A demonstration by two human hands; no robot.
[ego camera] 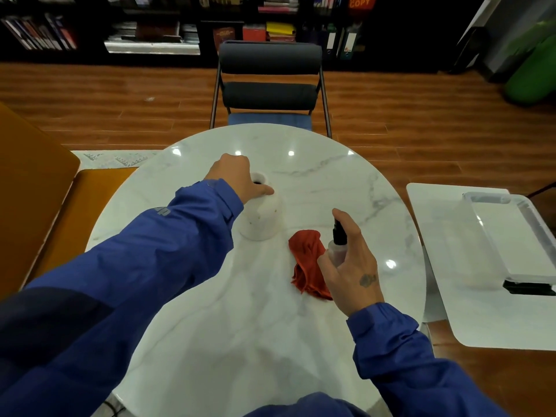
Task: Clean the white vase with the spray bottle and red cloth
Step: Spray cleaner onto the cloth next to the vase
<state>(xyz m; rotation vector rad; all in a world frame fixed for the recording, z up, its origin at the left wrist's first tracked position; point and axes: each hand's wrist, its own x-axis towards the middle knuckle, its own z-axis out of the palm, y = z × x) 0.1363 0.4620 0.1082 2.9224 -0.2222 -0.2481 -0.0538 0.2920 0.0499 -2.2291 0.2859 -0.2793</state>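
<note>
The white vase [264,216] stands upright on the round marble table [316,182], left of centre, with small brownish marks on its side. My left hand [237,179] grips its neck from the left, and the dark opening shows beside my fingers. My right hand [350,263] holds a small clear spray bottle [337,245] with a black top, its nozzle turned toward the vase and my forefinger over the top. The crumpled red cloth [308,261] lies on the table between vase and bottle, partly hidden by my right hand.
A dark chair [269,82] stands at the table's far side. To the right is a white side table [445,266] carrying a clear plastic tray [511,236]. An orange seat [39,182] sits to the left. Bookshelves line the back wall.
</note>
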